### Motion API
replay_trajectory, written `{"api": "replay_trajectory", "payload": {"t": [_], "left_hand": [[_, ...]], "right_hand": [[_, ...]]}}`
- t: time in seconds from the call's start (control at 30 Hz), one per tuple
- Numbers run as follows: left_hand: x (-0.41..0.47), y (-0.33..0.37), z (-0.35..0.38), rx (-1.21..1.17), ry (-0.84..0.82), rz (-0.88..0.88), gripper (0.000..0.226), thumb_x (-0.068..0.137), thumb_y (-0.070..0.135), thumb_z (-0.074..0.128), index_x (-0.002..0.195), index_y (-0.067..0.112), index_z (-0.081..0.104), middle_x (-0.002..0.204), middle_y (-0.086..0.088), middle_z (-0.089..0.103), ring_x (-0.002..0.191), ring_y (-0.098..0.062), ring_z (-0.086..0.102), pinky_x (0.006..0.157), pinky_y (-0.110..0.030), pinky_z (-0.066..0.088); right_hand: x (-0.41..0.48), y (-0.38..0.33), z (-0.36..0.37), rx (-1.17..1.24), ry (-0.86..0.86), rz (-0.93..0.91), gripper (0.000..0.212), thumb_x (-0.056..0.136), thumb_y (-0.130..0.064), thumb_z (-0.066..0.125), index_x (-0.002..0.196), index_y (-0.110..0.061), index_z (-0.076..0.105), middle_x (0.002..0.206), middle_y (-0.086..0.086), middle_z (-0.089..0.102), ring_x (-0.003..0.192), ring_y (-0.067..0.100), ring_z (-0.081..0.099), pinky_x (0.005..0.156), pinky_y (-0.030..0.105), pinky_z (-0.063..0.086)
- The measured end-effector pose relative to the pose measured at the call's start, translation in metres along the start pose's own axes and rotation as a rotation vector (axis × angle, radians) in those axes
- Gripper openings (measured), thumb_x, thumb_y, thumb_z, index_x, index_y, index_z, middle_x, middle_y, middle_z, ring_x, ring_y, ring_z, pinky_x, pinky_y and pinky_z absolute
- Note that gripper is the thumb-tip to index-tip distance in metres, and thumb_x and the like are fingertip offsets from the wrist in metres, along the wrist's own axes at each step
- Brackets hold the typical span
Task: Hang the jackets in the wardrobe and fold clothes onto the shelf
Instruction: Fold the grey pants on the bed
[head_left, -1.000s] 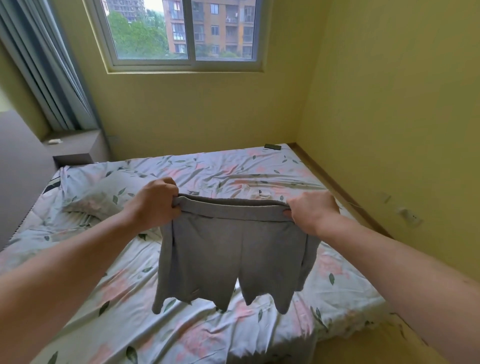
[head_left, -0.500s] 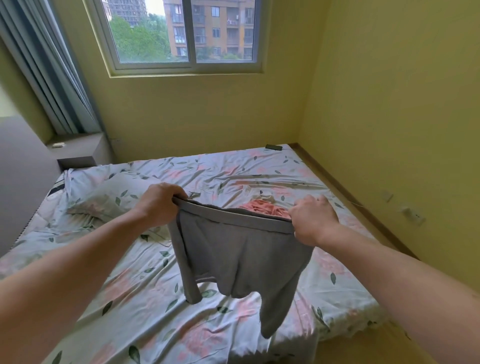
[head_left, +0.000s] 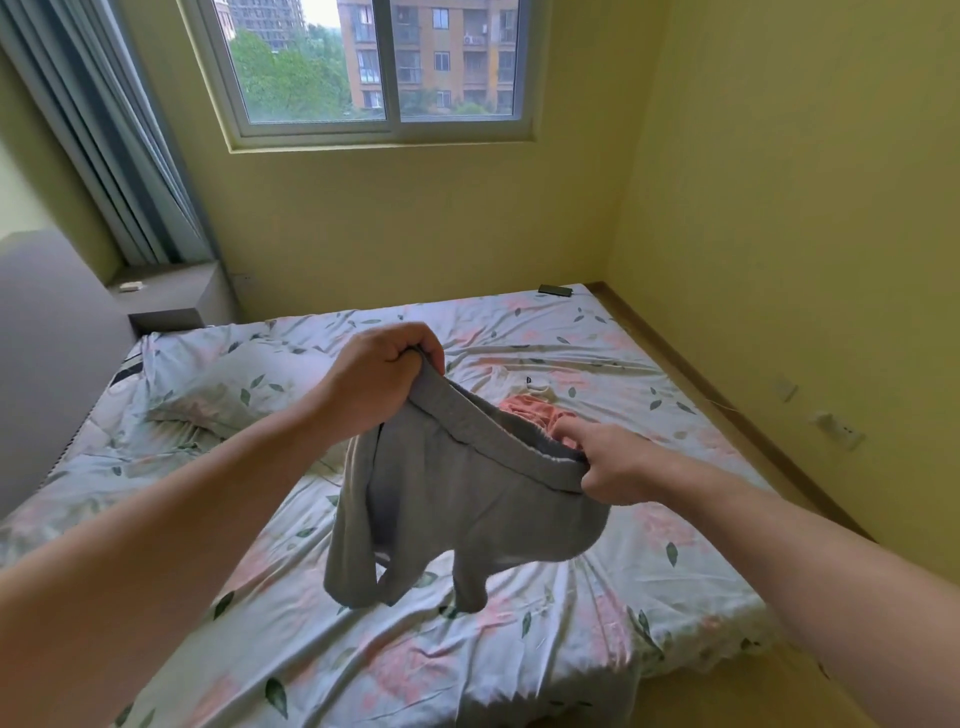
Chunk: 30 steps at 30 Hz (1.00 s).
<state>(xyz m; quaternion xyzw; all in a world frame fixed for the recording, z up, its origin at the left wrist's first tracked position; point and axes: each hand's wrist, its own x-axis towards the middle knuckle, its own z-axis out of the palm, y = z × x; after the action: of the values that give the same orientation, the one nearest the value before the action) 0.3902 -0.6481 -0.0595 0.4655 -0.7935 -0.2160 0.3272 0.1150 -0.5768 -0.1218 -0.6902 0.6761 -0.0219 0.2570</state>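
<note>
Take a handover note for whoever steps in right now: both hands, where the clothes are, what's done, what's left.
Left hand grips the higher end of the grey shorts' waistband; right hand grips the lower end.
The shorts hang unfolded and tilted over the bed.
A pink garment lies on the bed behind them.
Done: nothing folded in view.
Left: fold the shorts and the pink garment, then shelve them. Wardrobe and shelf are out of view.

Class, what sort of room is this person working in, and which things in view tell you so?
Most likely a home bedroom: a bed with a floral sheet and a pillow, a curtain beside the window, and a pink garment lying on the bed.
</note>
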Motion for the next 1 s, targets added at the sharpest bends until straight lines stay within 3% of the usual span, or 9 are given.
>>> {"api": "replay_trajectory", "payload": {"t": [0.17, 0.27, 0.4, 0.5, 0.6, 0.7, 0.8, 0.93, 1.0], "left_hand": [[0.0, 0.018, -0.003, -0.008, 0.018, 0.037, 0.041, 0.08, 0.001, 0.044, 0.068, 0.033, 0.066, 0.068, 0.016, 0.063, 0.057, -0.001, 0.05, 0.051, -0.016, 0.034], [-0.004, 0.031, 0.0, -0.017, -0.008, 0.089, 0.044, 0.079, -0.006, 0.047, 0.067, 0.031, 0.066, 0.07, 0.015, 0.064, 0.063, -0.001, 0.053, 0.055, -0.014, 0.036], [-0.006, 0.039, 0.002, -0.026, -0.095, 0.111, 0.034, 0.074, 0.009, 0.044, 0.065, 0.034, 0.065, 0.072, 0.007, 0.065, 0.067, -0.012, 0.055, 0.06, -0.025, 0.042], [-0.007, 0.04, 0.0, -0.044, -0.116, 0.111, 0.031, 0.071, 0.013, 0.042, 0.065, 0.032, 0.065, 0.069, 0.009, 0.064, 0.064, -0.008, 0.053, 0.057, -0.02, 0.039], [-0.001, 0.029, -0.004, -0.03, -0.101, 0.088, 0.033, 0.073, 0.01, 0.044, 0.068, 0.031, 0.068, 0.071, 0.007, 0.066, 0.064, -0.011, 0.055, 0.058, -0.025, 0.041], [0.007, 0.009, -0.01, -0.004, -0.05, 0.007, 0.036, 0.075, 0.006, 0.045, 0.066, 0.032, 0.068, 0.072, 0.006, 0.066, 0.064, -0.014, 0.054, 0.057, -0.029, 0.04], [0.014, -0.017, -0.012, -0.021, -0.007, -0.115, 0.039, 0.078, 0.0, 0.043, 0.068, 0.027, 0.069, 0.076, 0.002, 0.066, 0.066, -0.018, 0.053, 0.059, -0.028, 0.037], [0.008, -0.071, 0.002, -0.007, -0.051, -0.273, 0.041, 0.082, -0.005, 0.048, 0.07, 0.027, 0.071, 0.073, 0.004, 0.064, 0.068, -0.019, 0.053, 0.058, -0.028, 0.037], [-0.005, -0.092, 0.014, 0.002, -0.172, -0.305, 0.042, 0.082, -0.005, 0.053, 0.072, 0.031, 0.072, 0.073, 0.007, 0.063, 0.069, -0.019, 0.055, 0.057, -0.027, 0.04]], "right_hand": [[-0.004, -0.007, 0.013, 0.131, -0.221, -0.049, 0.042, 0.084, -0.045, 0.075, 0.123, -0.037, 0.059, 0.113, -0.014, 0.065, 0.1, 0.007, 0.062, 0.08, 0.023, 0.053], [-0.004, -0.011, 0.029, 0.303, -0.241, -0.023, 0.065, 0.078, -0.038, 0.083, 0.133, -0.033, 0.051, 0.121, -0.011, 0.061, 0.104, 0.011, 0.064, 0.076, 0.029, 0.06], [0.006, -0.027, 0.053, 0.763, -0.24, -0.08, 0.108, 0.07, -0.019, 0.092, 0.151, -0.046, 0.027, 0.137, -0.01, 0.048, 0.113, 0.02, 0.065, 0.063, 0.034, 0.061], [0.012, -0.044, 0.066, 0.769, -0.213, -0.152, 0.069, 0.077, -0.013, 0.086, 0.132, -0.04, 0.055, 0.126, -0.003, 0.063, 0.108, 0.015, 0.067, 0.068, 0.03, 0.061], [0.016, -0.056, 0.078, 0.819, -0.229, -0.114, 0.031, 0.09, -0.01, 0.072, 0.119, -0.019, 0.066, 0.118, 0.007, 0.068, 0.107, 0.025, 0.068, 0.066, 0.035, 0.062], [0.02, -0.06, 0.083, 0.917, -0.197, -0.124, 0.024, 0.089, -0.002, 0.068, 0.112, -0.008, 0.067, 0.112, 0.014, 0.07, 0.1, 0.029, 0.071, 0.074, 0.043, 0.063], [0.023, -0.062, 0.075, 0.918, -0.151, -0.134, 0.025, 0.083, 0.0, 0.063, 0.092, -0.023, 0.067, 0.084, 0.001, 0.066, 0.075, 0.015, 0.066, 0.067, 0.034, 0.057], [0.026, -0.057, 0.057, 0.442, 0.048, -0.262, 0.01, 0.07, -0.035, 0.06, 0.061, -0.034, 0.058, 0.059, -0.012, 0.054, 0.057, 0.007, 0.051, 0.059, 0.03, 0.043], [0.025, -0.054, 0.047, 0.199, 0.034, -0.386, 0.029, 0.075, -0.053, 0.065, 0.065, -0.028, 0.054, 0.062, -0.009, 0.055, 0.056, 0.008, 0.051, 0.056, 0.03, 0.043]]}}
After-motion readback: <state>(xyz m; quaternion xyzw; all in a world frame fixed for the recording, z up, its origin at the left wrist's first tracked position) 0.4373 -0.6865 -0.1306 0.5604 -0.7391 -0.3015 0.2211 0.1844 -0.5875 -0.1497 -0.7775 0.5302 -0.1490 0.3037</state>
